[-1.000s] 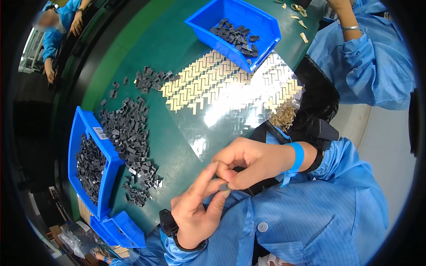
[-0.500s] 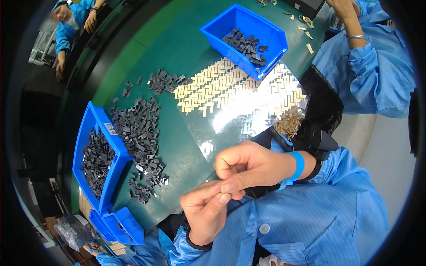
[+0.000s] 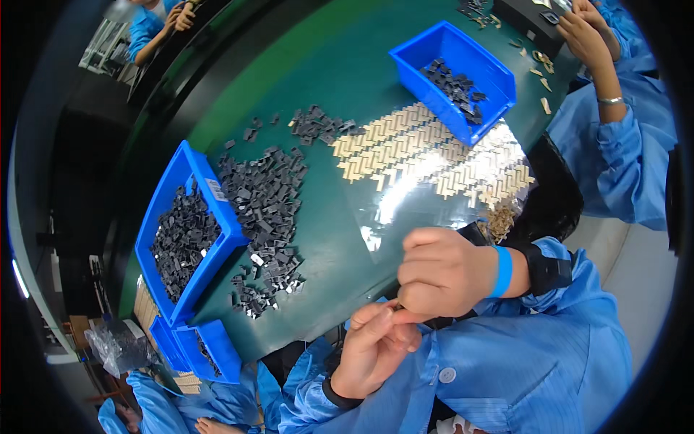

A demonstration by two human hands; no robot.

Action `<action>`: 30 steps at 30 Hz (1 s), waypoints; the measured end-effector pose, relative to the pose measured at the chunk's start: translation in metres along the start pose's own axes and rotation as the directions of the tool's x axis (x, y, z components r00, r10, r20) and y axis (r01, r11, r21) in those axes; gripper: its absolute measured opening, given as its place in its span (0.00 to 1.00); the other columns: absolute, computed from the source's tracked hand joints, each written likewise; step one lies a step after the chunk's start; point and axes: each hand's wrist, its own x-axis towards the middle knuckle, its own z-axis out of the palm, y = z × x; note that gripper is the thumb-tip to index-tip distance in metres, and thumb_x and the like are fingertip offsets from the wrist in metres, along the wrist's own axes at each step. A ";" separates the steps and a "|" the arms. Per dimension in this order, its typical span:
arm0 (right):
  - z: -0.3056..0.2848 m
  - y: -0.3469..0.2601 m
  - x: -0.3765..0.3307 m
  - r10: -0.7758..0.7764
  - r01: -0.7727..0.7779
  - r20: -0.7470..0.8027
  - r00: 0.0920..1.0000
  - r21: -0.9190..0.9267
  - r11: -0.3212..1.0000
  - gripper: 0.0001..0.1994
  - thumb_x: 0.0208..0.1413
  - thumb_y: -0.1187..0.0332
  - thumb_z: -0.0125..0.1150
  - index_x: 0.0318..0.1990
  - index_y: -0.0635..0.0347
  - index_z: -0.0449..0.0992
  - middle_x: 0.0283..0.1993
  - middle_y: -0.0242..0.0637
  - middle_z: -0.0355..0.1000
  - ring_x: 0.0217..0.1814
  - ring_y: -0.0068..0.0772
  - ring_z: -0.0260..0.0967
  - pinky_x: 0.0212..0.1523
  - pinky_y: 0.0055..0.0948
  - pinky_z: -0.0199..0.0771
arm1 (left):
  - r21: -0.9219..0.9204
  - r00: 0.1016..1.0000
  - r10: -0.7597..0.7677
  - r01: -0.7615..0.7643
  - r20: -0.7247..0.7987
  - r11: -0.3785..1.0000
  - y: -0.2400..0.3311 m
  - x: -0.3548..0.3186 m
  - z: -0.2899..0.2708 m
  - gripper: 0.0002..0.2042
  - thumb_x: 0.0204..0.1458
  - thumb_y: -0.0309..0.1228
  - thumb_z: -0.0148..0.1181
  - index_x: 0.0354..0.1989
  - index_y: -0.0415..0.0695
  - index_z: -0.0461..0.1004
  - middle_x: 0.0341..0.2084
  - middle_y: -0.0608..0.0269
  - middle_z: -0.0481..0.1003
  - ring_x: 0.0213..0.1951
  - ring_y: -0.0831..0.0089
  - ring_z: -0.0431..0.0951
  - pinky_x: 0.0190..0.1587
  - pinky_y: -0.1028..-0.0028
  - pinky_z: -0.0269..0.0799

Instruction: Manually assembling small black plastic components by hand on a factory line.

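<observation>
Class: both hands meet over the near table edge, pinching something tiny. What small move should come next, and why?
Probably press the fingertips together to finish joining the piece. The right hand and left hand already touch at the fingertips, and whatever they pinch is too small to make out. Loose black parts lie waiting on the table.

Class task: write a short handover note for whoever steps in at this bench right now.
Left hand and right hand: fingertips meet near the table edge, pinching something too small to identify.
Loose black parts are heaped on the green table beside a blue bin of more.
Rows of tan pieces lie laid out mid-table.
Many loose black parts remain.
</observation>
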 end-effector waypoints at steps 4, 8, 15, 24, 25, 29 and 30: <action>-0.003 -0.007 -0.002 0.095 -0.096 0.009 0.995 0.087 0.992 0.17 0.44 0.57 0.63 0.19 0.57 0.63 0.18 0.30 0.53 0.18 0.29 0.55 0.24 0.25 0.58 | 0.281 0.983 0.121 -0.079 -0.135 0.956 0.006 -0.006 0.025 0.09 0.53 0.27 0.53 0.37 0.34 0.73 0.23 0.53 0.71 0.24 0.69 0.71 0.28 0.70 0.68; -0.011 -0.005 -0.003 0.100 -0.108 0.073 0.992 0.131 0.985 0.18 0.43 0.58 0.67 0.20 0.58 0.65 0.18 0.31 0.55 0.18 0.31 0.55 0.23 0.26 0.59 | 0.703 0.858 0.509 -0.406 0.072 0.584 0.032 -0.016 0.035 0.14 0.54 0.35 0.55 0.35 0.34 0.69 0.18 0.54 0.69 0.15 0.70 0.68 0.18 0.72 0.69; -0.035 0.002 -0.018 0.257 -0.263 -0.095 0.962 -0.068 0.962 0.10 0.41 0.72 0.67 0.22 0.60 0.69 0.20 0.34 0.62 0.19 0.33 0.60 0.25 0.29 0.64 | 0.798 0.056 0.918 -0.516 0.393 -0.311 0.122 -0.062 0.066 0.08 0.58 0.26 0.44 0.43 0.38 0.67 0.35 0.56 0.71 0.36 0.74 0.71 0.44 0.77 0.68; -0.050 0.001 -0.018 0.295 -0.321 -0.150 0.944 -0.201 0.925 0.09 0.40 0.73 0.67 0.23 0.60 0.70 0.20 0.33 0.63 0.20 0.33 0.62 0.25 0.28 0.64 | 0.760 0.231 0.809 0.280 0.540 -0.587 0.195 -0.050 0.050 0.15 0.55 0.23 0.50 0.51 0.34 0.67 0.46 0.54 0.72 0.49 0.70 0.71 0.53 0.74 0.63; -0.054 0.000 -0.017 0.296 -0.321 -0.142 0.945 -0.214 0.923 0.09 0.40 0.73 0.67 0.24 0.60 0.70 0.20 0.33 0.63 0.20 0.33 0.62 0.25 0.29 0.64 | 0.488 0.321 0.708 0.546 0.630 -0.681 0.196 -0.050 0.050 0.19 0.53 0.23 0.52 0.54 0.38 0.65 0.54 0.52 0.66 0.56 0.65 0.65 0.58 0.68 0.57; -0.064 0.003 -0.019 0.381 -0.407 -0.146 0.913 -0.260 0.875 0.07 0.42 0.73 0.65 0.24 0.60 0.70 0.21 0.34 0.64 0.21 0.34 0.63 0.26 0.29 0.64 | 0.377 0.473 0.598 0.483 0.647 -0.790 0.175 -0.010 0.045 0.23 0.48 0.21 0.54 0.56 0.41 0.64 0.61 0.50 0.56 0.62 0.58 0.56 0.61 0.64 0.49; -0.062 0.004 -0.017 0.379 -0.403 -0.141 0.915 -0.253 0.879 0.07 0.42 0.73 0.65 0.24 0.60 0.70 0.21 0.34 0.64 0.21 0.34 0.63 0.26 0.29 0.64 | 0.376 0.562 0.532 0.378 0.633 -0.846 0.161 -0.005 0.050 0.25 0.46 0.20 0.54 0.57 0.41 0.63 0.61 0.50 0.55 0.63 0.56 0.54 0.62 0.63 0.49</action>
